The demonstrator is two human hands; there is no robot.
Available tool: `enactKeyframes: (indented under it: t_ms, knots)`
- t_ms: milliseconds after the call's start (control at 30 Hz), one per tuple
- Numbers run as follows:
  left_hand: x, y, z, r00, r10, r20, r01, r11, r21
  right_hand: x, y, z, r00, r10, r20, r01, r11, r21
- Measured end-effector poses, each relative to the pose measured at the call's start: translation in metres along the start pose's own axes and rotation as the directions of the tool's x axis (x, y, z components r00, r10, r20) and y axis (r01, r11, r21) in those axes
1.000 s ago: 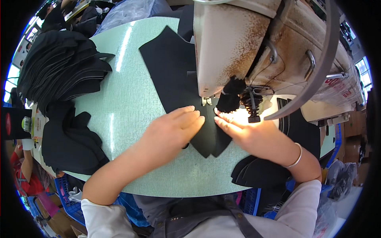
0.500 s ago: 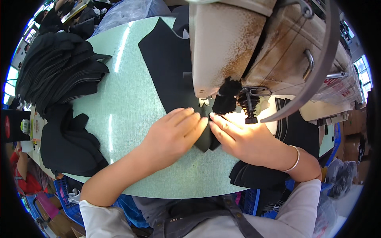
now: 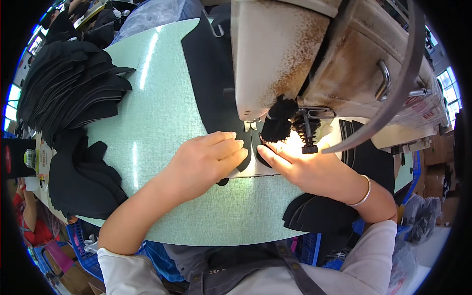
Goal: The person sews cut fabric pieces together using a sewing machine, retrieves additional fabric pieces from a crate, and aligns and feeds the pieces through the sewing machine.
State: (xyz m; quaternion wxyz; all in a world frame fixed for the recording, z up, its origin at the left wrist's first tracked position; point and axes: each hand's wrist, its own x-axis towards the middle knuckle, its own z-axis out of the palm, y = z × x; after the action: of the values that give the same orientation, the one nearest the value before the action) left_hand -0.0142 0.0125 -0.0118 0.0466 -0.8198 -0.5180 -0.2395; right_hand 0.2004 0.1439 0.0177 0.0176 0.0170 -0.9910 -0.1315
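Panel (image 3: 210,93), black; lies on the table (image 3: 162,211), near end at the foot (image 3: 250,126) of the machine (image 3: 275,49), between the hands; left hand (image 3: 201,160), fingers extended, fingertips resting on its left side; right hand (image 3: 305,166) likewise on its right; whether either thumb pinches, cannot tell; judged light, thin, pliant, apt to pucker, not fragile; best held by flat fingertips on both sides, short of the foot.

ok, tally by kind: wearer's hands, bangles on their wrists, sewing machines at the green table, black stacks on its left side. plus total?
Hands (left hand, right hand): 2
Bangle: 1
Sewing machine: 1
Black stacks (upper stack, lower stack): 2
Total: 6
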Motion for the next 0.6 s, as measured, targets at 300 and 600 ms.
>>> enactKeyframes:
  t_ms: [300, 600]
  knots:
    - [0.002, -0.009, 0.001, 0.994, -0.107, 0.0, 0.107, 0.993, -0.046, 0.003, 0.012, 0.019, 0.951, 0.056, -0.304, -0.009, 0.988, 0.155]
    - [0.002, -0.019, -0.001, 0.975, -0.222, 0.032, 0.224, 0.954, -0.201, -0.005, 0.022, 0.064, 0.923, 0.075, -0.378, 0.0, 0.981, 0.194]
